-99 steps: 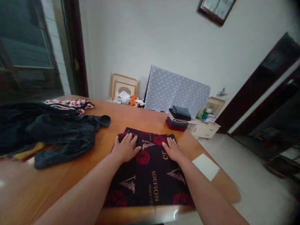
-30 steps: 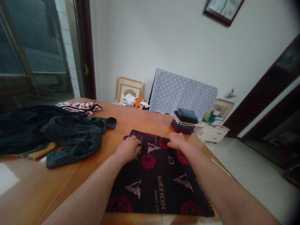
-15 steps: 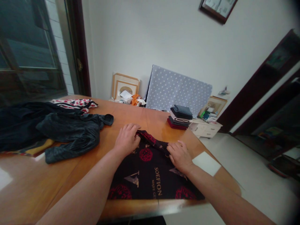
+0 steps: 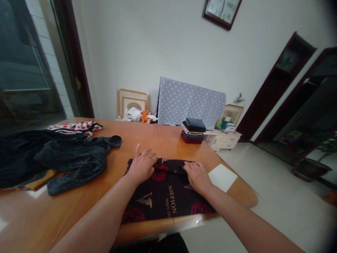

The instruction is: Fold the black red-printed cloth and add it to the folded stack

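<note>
A black printed garment (image 4: 154,191) with red round motifs and gold lettering lies folded at the table's front edge. Its far edge is turned over into a narrow fold that bulges slightly between my hands. My left hand (image 4: 143,167) rests on the far left part of that fold, fingers spread and one pointing up. On the right end of the fold, my right hand (image 4: 197,177) has its fingers bent around the cloth, pinching it. The thumb side of this hand is partly hidden.
On the wooden table (image 4: 137,131), a dark crumpled long-sleeved top (image 4: 76,154) and other loose clothes lie to the left. A stack of folded clothes (image 4: 193,131) stands at the far right. A white sheet (image 4: 222,177) lies by the right edge. Beyond is a low white cabinet (image 4: 223,140).
The garment's far edge, lifted between both hands before, now lies lower, folded over toward me. My left hand's fingers have loosened and spread. The camera view has shifted a little to the right.
</note>
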A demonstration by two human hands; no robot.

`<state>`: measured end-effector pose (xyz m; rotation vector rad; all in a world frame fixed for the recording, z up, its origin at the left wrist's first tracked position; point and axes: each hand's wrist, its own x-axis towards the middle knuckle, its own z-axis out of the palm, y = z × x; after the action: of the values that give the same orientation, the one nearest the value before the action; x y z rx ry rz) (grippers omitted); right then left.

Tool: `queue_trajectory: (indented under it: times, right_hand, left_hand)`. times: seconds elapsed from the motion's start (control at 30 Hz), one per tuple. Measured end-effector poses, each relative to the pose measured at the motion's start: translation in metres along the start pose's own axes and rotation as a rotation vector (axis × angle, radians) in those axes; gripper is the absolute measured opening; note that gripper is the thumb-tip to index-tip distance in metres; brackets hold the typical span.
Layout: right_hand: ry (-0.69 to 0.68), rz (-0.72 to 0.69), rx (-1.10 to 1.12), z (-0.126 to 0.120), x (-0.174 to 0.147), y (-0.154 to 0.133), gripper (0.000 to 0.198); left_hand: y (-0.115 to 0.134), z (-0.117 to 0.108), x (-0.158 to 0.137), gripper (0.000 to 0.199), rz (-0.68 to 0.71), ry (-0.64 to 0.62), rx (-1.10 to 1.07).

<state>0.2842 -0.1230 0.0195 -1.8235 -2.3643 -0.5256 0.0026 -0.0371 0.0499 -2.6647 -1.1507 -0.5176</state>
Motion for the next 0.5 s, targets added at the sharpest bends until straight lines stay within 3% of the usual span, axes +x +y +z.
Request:
queue_trajectory:
  times: [0.23, 0.5]
  right_hand:
    - [-0.035, 0.188, 0.062, -0.006, -0.004, -0.005, 0.039]
    - [-0.044, 0.266, 0.109, -0.004, -0.009, -0.002, 0.037]
  left_hand:
    - [-0.001, -0.004, -0.005, 0.029, -0.073, -0.017, 0.122]
    - [0.003, -0.029, -0.001, 0.026, 0.119, -0.080, 0.208]
